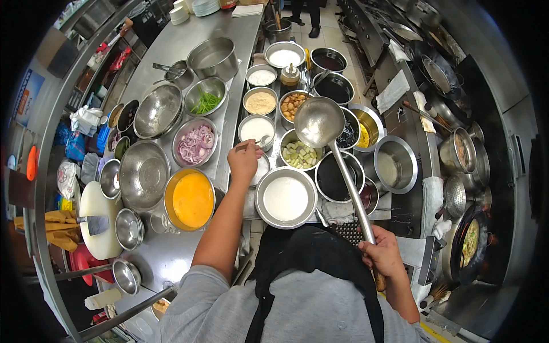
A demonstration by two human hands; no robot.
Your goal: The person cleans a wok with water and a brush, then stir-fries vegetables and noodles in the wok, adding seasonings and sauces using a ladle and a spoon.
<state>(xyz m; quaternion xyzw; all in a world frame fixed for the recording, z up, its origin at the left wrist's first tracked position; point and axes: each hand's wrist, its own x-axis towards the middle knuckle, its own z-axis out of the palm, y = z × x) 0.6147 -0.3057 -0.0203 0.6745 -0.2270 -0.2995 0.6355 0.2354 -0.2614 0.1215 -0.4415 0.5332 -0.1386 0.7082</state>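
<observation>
My right hand is closed around the handle of a long metal ladle. Its wide bowl hangs over the containers, near the diced green vegetable and the tub of brown chunks. My left hand pinches a small spoon, whose tip is in a tub of white powder. Just below that hand is another tub of white stuff, partly hidden by it. A larger pan of white contents stands nearest my apron.
Left on the steel counter are an orange liquid, sliced onions, cut greens and metal bowls. Dark liquids and an empty-looking pot stand right. A wok with food sits far right.
</observation>
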